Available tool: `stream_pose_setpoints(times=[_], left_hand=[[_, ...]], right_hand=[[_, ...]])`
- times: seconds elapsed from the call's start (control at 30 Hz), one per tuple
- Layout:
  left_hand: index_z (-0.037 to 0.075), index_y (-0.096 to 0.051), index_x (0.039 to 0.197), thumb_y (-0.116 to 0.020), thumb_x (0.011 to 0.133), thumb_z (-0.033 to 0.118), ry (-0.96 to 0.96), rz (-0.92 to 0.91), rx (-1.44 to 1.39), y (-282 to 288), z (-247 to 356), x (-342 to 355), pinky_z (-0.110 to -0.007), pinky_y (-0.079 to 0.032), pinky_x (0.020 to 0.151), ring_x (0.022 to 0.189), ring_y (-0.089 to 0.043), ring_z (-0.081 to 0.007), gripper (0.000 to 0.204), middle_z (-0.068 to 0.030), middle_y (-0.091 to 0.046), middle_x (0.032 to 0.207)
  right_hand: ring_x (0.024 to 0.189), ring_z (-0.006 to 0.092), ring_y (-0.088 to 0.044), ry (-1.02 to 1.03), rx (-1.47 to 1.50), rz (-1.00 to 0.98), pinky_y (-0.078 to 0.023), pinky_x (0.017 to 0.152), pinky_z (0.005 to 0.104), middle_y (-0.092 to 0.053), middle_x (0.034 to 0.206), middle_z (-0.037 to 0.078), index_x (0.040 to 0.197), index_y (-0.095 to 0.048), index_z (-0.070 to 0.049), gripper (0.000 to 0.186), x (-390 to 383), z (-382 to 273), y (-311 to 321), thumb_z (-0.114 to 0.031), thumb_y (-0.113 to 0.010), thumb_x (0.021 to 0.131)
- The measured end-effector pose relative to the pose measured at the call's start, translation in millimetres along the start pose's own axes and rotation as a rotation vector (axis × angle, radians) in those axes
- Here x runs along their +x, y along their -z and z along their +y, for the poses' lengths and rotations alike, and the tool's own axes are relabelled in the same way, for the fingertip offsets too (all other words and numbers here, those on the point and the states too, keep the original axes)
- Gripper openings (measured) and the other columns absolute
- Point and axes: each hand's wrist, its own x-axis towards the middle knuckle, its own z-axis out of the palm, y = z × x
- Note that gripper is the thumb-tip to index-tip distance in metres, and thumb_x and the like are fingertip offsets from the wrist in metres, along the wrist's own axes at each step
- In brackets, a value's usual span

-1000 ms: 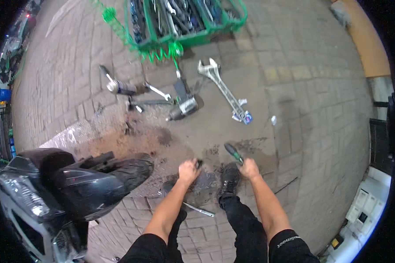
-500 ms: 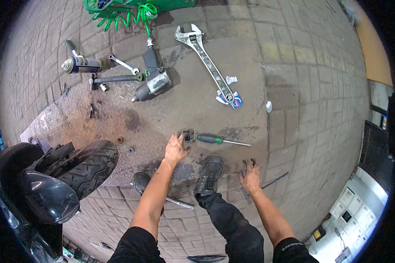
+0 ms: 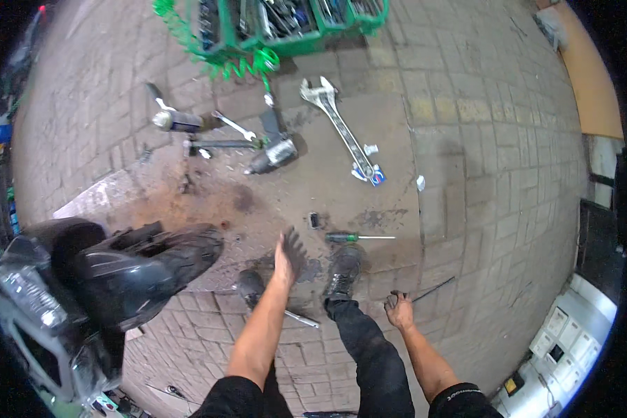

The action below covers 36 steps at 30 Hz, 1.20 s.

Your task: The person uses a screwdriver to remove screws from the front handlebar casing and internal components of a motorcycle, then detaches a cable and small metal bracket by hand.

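Note:
My left hand point(image 3: 289, 256) hovers above the metal plate, its darkened fingers stretched out and nothing in them. Just beyond it lies a small black part point(image 3: 313, 221), beside a screwdriver point(image 3: 341, 237) with a green and black handle. On the right, my right hand point(image 3: 399, 310) is low at the bricks with curled fingers. It closes around the near end of a thin dark rod point(image 3: 433, 289), whose far end sticks out to the upper right. The held end is hidden by the hand.
An impact wrench point(image 3: 275, 155) on a green coiled hose, a large adjustable wrench point(image 3: 341, 125), a spray can point(image 3: 177, 121) and a combination wrench point(image 3: 235, 126) lie farther away. Behind stands a green toolbox point(image 3: 299, 43). At left is a tyre point(image 3: 195, 254); a ratchet point(image 3: 302, 319) lies near my feet.
The left hand has drawn back from the small black part and opened out. My right hand has moved nearer to me, its fingers now curled at the rod. The view has shifted, showing more toolbox.

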Motion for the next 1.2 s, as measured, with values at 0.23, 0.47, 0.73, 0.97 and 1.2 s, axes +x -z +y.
stream_pose_setpoints(times=[0.23,0.47,0.73,0.97,1.2], left_hand=[[-0.002,-0.046,0.123,-0.059,0.080,0.043,0.144,0.600,0.203,108.4,42.2,-299.2,-0.037,-0.040,0.091,0.107,-0.050,-0.0247,0.063,-0.0141,-0.053,0.117],[0.005,-0.054,0.108,-0.053,0.085,0.029,-0.153,0.826,0.170,232.9,24.1,-592.1,-0.031,-0.046,0.064,0.076,-0.059,-0.0177,0.033,-0.0084,-0.063,0.089],[-0.001,-0.060,0.094,-0.059,0.080,0.023,-0.157,1.232,-0.380,362.9,-269.8,-766.4,-0.032,-0.047,0.054,0.062,-0.059,-0.0193,0.027,-0.0093,-0.064,0.082],[0.010,-0.054,0.105,-0.056,0.080,0.031,0.053,1.261,-0.780,460.6,-325.2,-848.6,-0.037,-0.043,0.056,0.069,-0.056,-0.0212,0.033,-0.0045,-0.060,0.087],[0.017,-0.050,0.111,-0.057,0.079,0.037,-0.103,1.077,-0.793,623.2,-190.4,-825.3,-0.040,-0.040,0.060,0.076,-0.054,-0.0215,0.038,-0.0007,-0.057,0.095]], right_hand=[[0.097,0.0339,-0.056,0.161,-0.043,-0.169,-0.044,0.086,0.0378,-0.059,0.104,0.021,0.110,-0.052,-0.001,0.046,-98.2,-89.5,88.3,-0.024,-0.063,0.072],[0.092,0.0325,-0.060,0.394,-0.134,-0.076,-0.047,0.079,0.0354,-0.063,0.091,0.020,0.095,-0.060,-0.001,0.029,-178.3,-166.5,116.2,-0.018,-0.063,0.071],[0.091,0.0293,-0.060,0.684,-0.332,-0.106,-0.045,0.082,0.0356,-0.064,0.092,0.016,0.095,-0.062,-0.003,0.023,-276.2,-252.9,19.6,-0.012,-0.057,0.074],[0.091,0.0350,-0.059,0.894,-0.838,-0.406,-0.046,0.076,0.0409,-0.061,0.094,0.024,0.099,-0.060,-0.001,0.050,-549.8,-401.2,-97.2,-0.046,-0.051,0.080],[0.097,0.0339,-0.057,1.017,-0.860,-0.161,-0.048,0.080,0.0400,-0.059,0.106,0.020,0.108,-0.055,0.001,0.050,-575.1,-516.2,-227.1,-0.033,-0.057,0.072]])
